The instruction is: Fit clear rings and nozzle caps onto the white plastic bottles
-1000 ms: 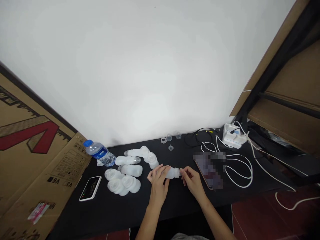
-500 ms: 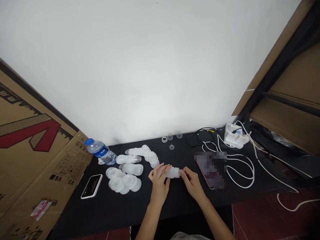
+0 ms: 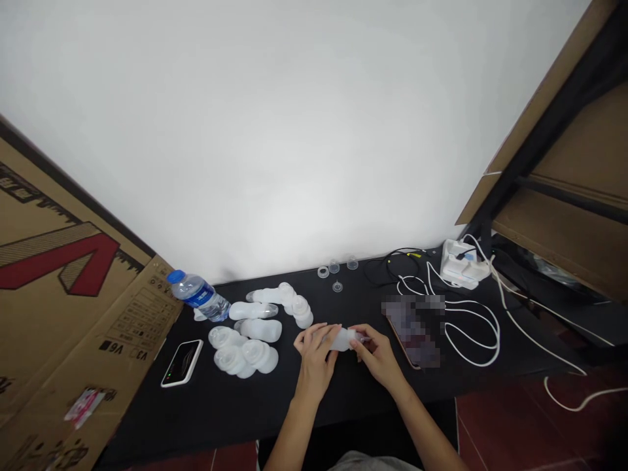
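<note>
Lying sideways over the black table is a frosted white baby bottle (image 3: pixel 339 339), its neck pointing right. My left hand (image 3: pixel 314 356) is wrapped round the bottle's body. My right hand (image 3: pixel 377 353) closes its fingers on the collar at the neck end, where a clear nipple partly shows between them. Several more baby bottles (image 3: pixel 260 355) with clear tops stand or lie in a group to the left. Beyond my hands, a ring collar (image 3: pixel 322 272), a clear nipple (image 3: pixel 337 286) and two clear caps (image 3: pixel 352 263) rest near the wall.
A water bottle (image 3: pixel 199 296) leans at the back left, with a white device (image 3: pixel 182 363) in front. Right of my hands lie a phone (image 3: pixel 409 333), white cables (image 3: pixel 483 363) and a power strip (image 3: pixel 462 263). A cardboard box (image 3: pixel 73 294) borders the left side.
My right hand has moved from the bottle's tip onto its collar, and its fingers now wrap round that end. The left hand keeps its hold on the bottle.
</note>
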`<move>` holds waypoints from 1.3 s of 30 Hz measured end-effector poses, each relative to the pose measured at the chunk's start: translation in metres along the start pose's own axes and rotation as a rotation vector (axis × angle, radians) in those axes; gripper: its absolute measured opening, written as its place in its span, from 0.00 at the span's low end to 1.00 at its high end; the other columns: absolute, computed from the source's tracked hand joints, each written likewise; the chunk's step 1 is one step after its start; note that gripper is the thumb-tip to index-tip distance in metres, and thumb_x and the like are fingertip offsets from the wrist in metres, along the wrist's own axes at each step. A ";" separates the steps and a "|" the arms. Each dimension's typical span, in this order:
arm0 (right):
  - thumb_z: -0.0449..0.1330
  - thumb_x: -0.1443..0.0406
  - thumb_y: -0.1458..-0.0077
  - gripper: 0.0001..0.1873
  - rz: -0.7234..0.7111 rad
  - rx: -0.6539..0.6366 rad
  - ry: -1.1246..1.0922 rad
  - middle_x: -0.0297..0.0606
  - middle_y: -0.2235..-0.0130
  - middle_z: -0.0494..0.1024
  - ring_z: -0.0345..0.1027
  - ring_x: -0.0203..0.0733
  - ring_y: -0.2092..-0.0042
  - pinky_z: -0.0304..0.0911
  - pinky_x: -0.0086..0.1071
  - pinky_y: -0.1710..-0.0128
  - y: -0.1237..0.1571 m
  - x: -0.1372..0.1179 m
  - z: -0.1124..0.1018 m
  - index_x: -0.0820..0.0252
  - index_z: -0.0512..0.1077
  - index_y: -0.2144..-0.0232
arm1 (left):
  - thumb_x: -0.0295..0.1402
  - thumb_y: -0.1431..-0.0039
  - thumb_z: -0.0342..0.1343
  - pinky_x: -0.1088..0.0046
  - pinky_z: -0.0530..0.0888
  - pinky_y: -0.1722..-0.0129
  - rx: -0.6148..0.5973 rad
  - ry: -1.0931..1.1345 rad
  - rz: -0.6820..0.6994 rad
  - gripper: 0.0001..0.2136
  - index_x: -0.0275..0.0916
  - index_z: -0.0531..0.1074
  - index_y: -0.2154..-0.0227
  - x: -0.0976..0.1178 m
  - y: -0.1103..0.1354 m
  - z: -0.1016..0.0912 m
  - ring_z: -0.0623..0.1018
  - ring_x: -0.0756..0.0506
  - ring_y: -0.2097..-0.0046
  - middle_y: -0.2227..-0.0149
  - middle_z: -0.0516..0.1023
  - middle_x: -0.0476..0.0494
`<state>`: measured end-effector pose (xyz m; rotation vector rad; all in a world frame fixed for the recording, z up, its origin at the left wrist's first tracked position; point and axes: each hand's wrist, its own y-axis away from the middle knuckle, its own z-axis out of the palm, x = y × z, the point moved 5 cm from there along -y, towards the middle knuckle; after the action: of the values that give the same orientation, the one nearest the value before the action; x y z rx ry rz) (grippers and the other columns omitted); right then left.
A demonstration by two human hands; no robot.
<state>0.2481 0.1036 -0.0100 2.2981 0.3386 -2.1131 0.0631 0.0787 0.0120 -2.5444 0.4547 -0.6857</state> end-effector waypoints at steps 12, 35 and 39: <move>0.69 0.48 0.37 0.22 -0.056 0.053 0.050 0.38 0.61 0.82 0.74 0.41 0.69 0.69 0.31 0.70 0.003 -0.009 -0.004 0.54 0.79 0.48 | 0.22 0.31 0.57 0.53 0.65 0.40 -0.007 0.022 0.037 0.26 0.50 0.73 0.34 0.009 -0.002 -0.002 0.77 0.37 0.40 0.41 0.83 0.41; 0.66 0.50 0.32 0.15 -0.071 0.162 -0.158 0.33 0.69 0.75 0.64 0.36 0.74 0.63 0.30 0.76 0.003 -0.001 -0.009 0.54 0.80 0.57 | 0.20 0.32 0.59 0.56 0.66 0.47 0.028 -0.036 -0.058 0.27 0.50 0.74 0.35 0.012 0.001 0.003 0.78 0.36 0.43 0.43 0.82 0.41; 0.66 0.49 0.31 0.16 -0.035 0.180 -0.195 0.30 0.72 0.72 0.63 0.35 0.75 0.61 0.29 0.76 0.002 0.003 -0.009 0.55 0.79 0.56 | 0.20 0.32 0.57 0.55 0.66 0.44 0.030 0.005 -0.017 0.26 0.49 0.73 0.35 0.011 -0.001 0.003 0.77 0.36 0.42 0.43 0.82 0.41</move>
<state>0.2575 0.1036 -0.0125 2.1590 0.1936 -2.4535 0.0739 0.0755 0.0143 -2.5212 0.4217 -0.7000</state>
